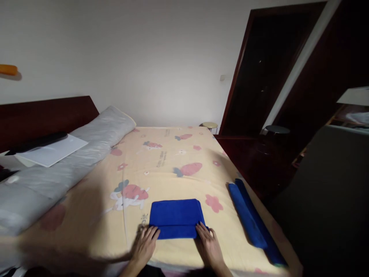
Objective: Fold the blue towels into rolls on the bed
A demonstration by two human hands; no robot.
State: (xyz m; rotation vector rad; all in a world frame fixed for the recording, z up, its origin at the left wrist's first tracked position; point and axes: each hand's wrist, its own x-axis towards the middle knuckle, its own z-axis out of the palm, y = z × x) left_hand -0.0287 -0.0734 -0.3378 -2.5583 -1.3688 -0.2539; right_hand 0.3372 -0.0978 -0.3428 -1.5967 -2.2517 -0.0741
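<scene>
A blue cloth [177, 212], folded into a flat rectangle with a crease across its lower part, lies on the yellow patterned bed sheet [167, 181]. My left hand [147, 241] rests at the cloth's lower left corner, fingertips on its edge. At the lower right corner, my right hand [209, 241] has its fingers on the cloth. Both hands lie fairly flat with the fingers extended; neither is seen gripping the cloth.
Two long blue rolled or folded cloths [248, 215] lie along the bed's right edge. A grey pillow [92, 140] runs along the left side, with white sheets [53, 150] on it. Stools [210, 125] stand beyond the bed.
</scene>
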